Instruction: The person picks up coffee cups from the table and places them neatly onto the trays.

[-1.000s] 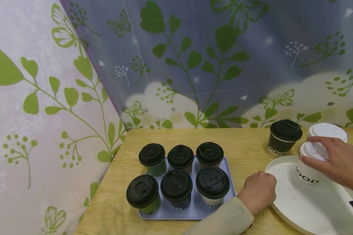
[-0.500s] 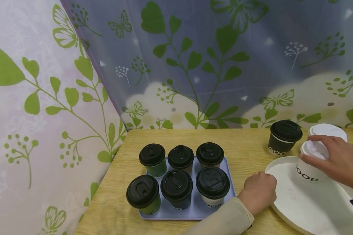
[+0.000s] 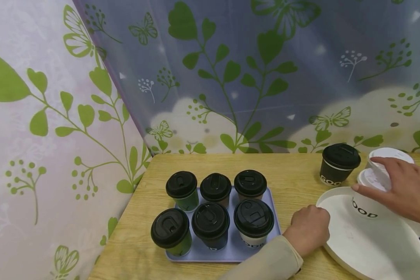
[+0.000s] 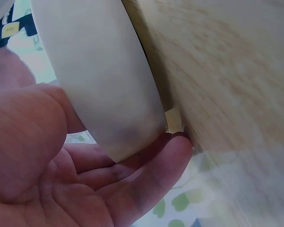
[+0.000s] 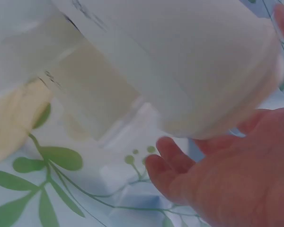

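My left hand (image 3: pixel 309 229) holds the left rim of the round white tray (image 3: pixel 360 249). In the left wrist view, the thumb and curled fingers (image 4: pixel 151 179) lie either side of the tray's edge. A white paper cup (image 3: pixel 364 206) with a white lid and dark lettering stands upright on the tray's far part. My right hand (image 3: pixel 404 188) is spread over this cup, thumb in front and fingers behind, partly hiding its lid. In the right wrist view, the cup (image 5: pixel 194 71) is tilted across the picture, and fingers (image 5: pixel 168 161) show loosely bent beside its lid.
Behind the tray stand a black lidded cup (image 3: pixel 337 165) and another white-lidded cup (image 3: pixel 393 153). To the left, a lavender rectangular tray (image 3: pixel 227 254) bears several black-lidded cups. All rest on a wooden table (image 3: pixel 133 241) against patterned cloth (image 3: pixel 231 77).
My right thumb and fingers have spread wider around the white cup's lid, and the hand has shifted slightly. The cup and my left hand on the tray stay in place.
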`<act>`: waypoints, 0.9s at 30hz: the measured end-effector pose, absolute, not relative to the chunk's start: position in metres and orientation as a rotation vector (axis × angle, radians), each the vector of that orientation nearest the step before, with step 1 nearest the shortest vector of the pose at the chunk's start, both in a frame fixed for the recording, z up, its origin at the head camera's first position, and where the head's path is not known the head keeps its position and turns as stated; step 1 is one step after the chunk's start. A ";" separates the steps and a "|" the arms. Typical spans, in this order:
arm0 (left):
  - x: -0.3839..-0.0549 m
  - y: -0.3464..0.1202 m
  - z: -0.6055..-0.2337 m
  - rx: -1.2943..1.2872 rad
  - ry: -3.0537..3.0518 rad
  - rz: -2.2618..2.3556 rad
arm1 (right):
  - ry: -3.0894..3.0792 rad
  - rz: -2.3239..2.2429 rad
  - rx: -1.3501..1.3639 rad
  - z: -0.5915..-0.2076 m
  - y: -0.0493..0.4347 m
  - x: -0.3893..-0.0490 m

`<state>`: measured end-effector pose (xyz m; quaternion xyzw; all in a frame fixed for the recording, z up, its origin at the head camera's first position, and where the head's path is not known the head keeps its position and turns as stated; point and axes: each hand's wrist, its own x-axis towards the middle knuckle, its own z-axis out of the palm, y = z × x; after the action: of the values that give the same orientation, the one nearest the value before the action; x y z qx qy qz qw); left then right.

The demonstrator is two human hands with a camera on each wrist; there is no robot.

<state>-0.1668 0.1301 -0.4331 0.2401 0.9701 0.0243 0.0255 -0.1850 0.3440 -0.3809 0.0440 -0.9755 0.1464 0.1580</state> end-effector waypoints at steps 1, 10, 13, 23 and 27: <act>-0.167 0.130 -0.433 0.741 2.999 0.072 | -2.786 0.401 0.120 -0.378 0.343 -0.186; -0.167 0.129 -0.433 0.741 2.996 0.068 | -2.784 0.244 0.209 -0.324 0.324 -0.210; -0.167 0.129 -0.433 0.733 2.990 0.066 | -2.826 0.171 0.272 -0.307 0.317 -0.226; -0.165 0.130 -0.432 0.741 2.979 0.071 | -3.155 0.144 0.337 -0.287 0.301 -0.273; -0.165 0.131 -0.432 0.741 2.985 0.070 | -3.247 0.143 0.285 -0.293 0.299 -0.283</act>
<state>-0.1650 0.1306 -0.4322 0.2407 0.9698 0.0226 0.0325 -0.2830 0.2988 -0.2926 0.0871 -0.9934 0.0437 -0.0606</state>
